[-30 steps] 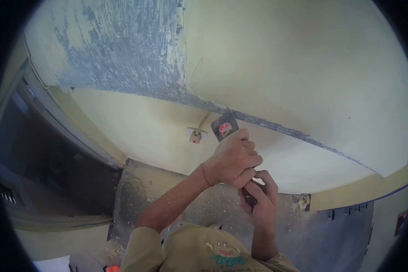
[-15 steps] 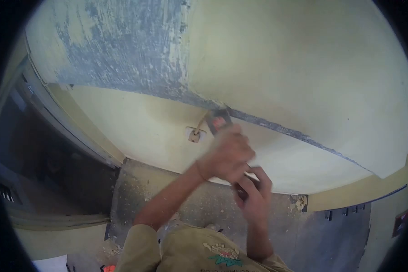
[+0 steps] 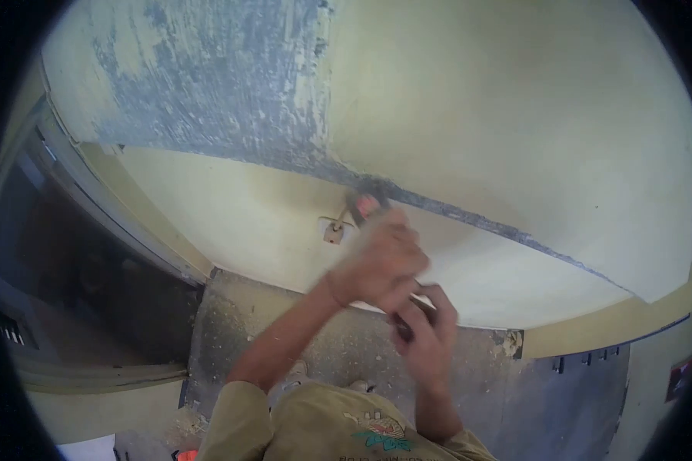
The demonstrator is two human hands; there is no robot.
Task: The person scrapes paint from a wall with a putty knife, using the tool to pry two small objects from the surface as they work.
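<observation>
The left arm bends at the elbow and reaches up and across. The left hand (image 3: 383, 260) is curled in a fist around a scraper (image 3: 367, 204), though it looks blurry. The right hand (image 3: 430, 332) sits just below it, with its arm pointing up and fingers bent around the handle's low end. The scraper tilts up to the left, its blurry blade at the grey strip (image 3: 477, 221) on the wall (image 3: 515, 115), near a socket (image 3: 333, 233).
</observation>
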